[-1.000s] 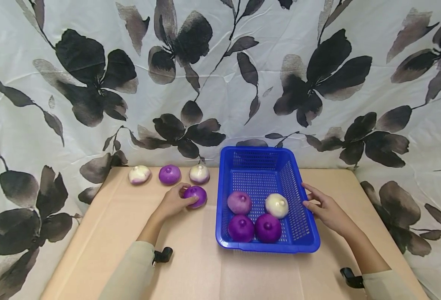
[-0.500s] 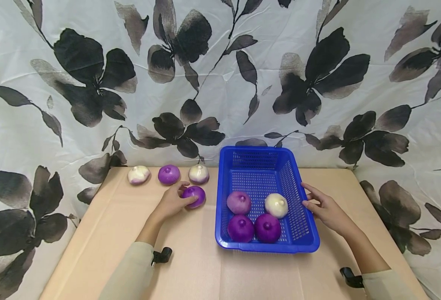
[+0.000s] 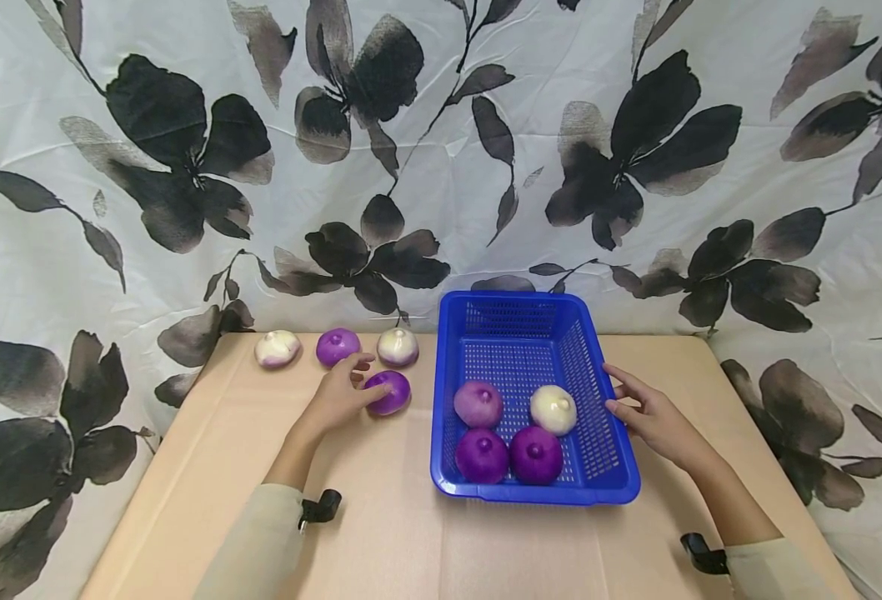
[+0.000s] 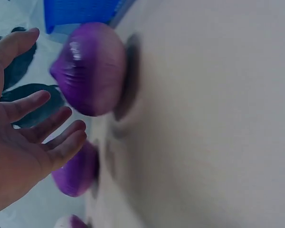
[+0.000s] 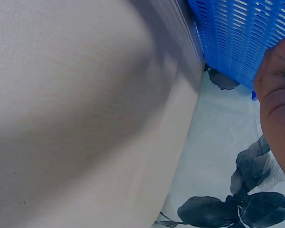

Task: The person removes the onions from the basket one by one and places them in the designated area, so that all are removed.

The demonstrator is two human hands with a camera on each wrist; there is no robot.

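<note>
The head view shows the left hand point(image 3: 333, 398) with its fingers now spread and lifted off the purple onion point(image 3: 389, 392), where half a second ago they lay curled over it. The thumb tip is at or just short of the onion's near-left side; the other fingers fan out toward the far row. The left wrist view confirms it: the fingers point(image 4: 47, 126) are straight and apart, with a gap of light between the palm and the onion point(image 4: 92, 71), which sits on the tan table point(image 4: 213, 123) casting its own shadow. So the hand has let go, or has not closed, and the onion rests alone on the table, just left of the blue basket point(image 3: 606, 421) and near the far row.

That row lies undisturbed: a white onion at the far left point(image 3: 278, 348), a purple onion in the middle point(image 3: 337, 345) and a white-and-purple onion point(image 3: 398, 347) nearest the basket. Inside the basket four onions sit as before: a pale pink one point(image 3: 478, 404), a white one point(image 3: 553, 409) and two deep purple ones point(image 3: 482, 456) point(image 3: 535, 455) at the near end.

The right hand point(image 3: 647, 417) has not shifted; its fingertips rest against the basket's right rim, fingers loosely extended rather than wrapped round it. The right wrist view shows only a thumb edge point(image 5: 275, 66) against the blue mesh point(image 5: 237, 33).

Judged from this, the purple onion is not in a grasp, and the work of moving onions between table and basket is paused on this piece.
</note>
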